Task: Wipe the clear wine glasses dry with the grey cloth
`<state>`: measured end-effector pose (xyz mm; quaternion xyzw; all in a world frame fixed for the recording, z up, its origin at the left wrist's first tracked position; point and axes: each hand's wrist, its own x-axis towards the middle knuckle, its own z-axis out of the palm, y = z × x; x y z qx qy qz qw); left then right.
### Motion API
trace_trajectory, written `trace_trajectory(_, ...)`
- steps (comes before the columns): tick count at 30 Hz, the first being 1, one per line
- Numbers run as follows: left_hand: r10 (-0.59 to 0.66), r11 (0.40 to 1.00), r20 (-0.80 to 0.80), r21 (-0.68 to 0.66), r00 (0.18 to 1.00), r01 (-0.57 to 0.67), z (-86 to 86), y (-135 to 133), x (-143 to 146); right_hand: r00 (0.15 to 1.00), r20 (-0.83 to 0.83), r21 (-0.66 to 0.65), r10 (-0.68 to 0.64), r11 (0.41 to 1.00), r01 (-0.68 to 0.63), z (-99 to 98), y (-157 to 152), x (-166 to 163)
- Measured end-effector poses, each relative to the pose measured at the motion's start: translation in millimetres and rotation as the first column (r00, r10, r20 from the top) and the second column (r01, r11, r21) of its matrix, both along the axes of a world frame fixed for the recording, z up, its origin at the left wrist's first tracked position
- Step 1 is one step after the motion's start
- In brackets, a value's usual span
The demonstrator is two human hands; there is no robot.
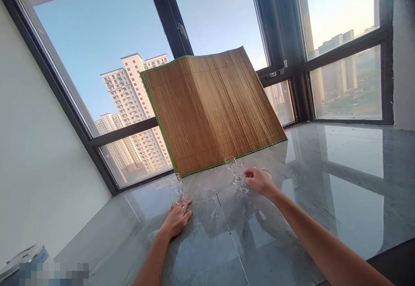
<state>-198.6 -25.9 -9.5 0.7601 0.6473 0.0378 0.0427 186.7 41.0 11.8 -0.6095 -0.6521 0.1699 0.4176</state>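
Observation:
My left hand lies flat on the glossy grey marble counter, fingers stretched out, fingertips at the foot of a small clear stemmed glass. My right hand hovers with fingers curled beside a second clear stemmed glass; a third glass peeks out just behind that hand. Whether the right fingers hold anything is hidden. A brown bamboo mat with a green edge leans upright against the window behind the glasses.
Large dark-framed windows run along the back and right, showing high-rise buildings. A white wall bounds the left side. A round grey tin lid sits at the lower left corner. A seam runs down the counter's middle.

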Motion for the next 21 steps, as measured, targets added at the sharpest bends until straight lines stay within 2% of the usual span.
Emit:
trace_trajectory(3, 0.000, 1.000, 0.005, 0.004, 1.000, 0.000, -0.9, -0.3, -0.1, 0.997, -0.074, -0.078, 0.024, 0.996, -0.030, -6.3, 5.5, -3.4)
trace_trajectory(5, 0.002, 1.000, 0.009, 0.006, 1.000, -0.002, -0.9, -0.7, 0.0, 0.994, -0.108, -0.087, 0.018, 0.996, -0.028, -11.2, 6.7, -7.2)
trace_trajectory(8, 0.007, 1.000, 0.031, -0.005, 0.999, -0.007, -0.5, -1.0, -0.4, 0.989, -0.146, -0.061, 0.032, 0.997, -0.041, -18.8, 5.5, -14.3)
trace_trajectory(14, -0.011, 1.000, 0.099, -0.012, 0.995, 0.012, -1.7, -1.2, -1.5, 0.990, -0.110, 0.065, 0.089, 0.995, -0.082, -30.2, 1.6, -32.0)
trace_trajectory(17, -0.016, 1.000, 0.093, -0.009, 0.995, 0.017, -2.7, -1.1, -0.2, 0.980, -0.114, 0.096, 0.164, 0.984, -0.153, -32.2, -0.6, -53.6)
trace_trajectory(21, -0.003, 1.000, 0.094, -0.022, 0.996, 0.005, -2.5, -1.6, 2.3, 0.956, -0.110, 0.134, 0.271, 0.957, -0.256, -30.8, -3.0, -102.1)
